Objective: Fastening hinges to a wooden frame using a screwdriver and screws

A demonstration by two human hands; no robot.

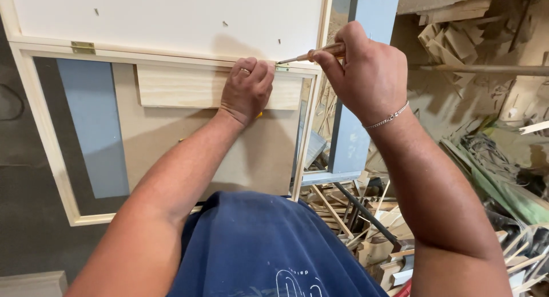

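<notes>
We see the right hand (366,68) closed around a wooden-handled screwdriver (311,54), its metal tip set against a small brass hinge (281,68) on the top rail of a pale wooden frame (43,125). The left hand (247,88) lies knuckles-up with fingers curled, pressing on a light wood block (177,86) just beside that hinge, gripping nothing we can make out. A second brass hinge (83,47) sits well apart on the left, joining the frame to a white panel (171,16). Wood offcuts (366,222) lie heaped at the right.
</notes>
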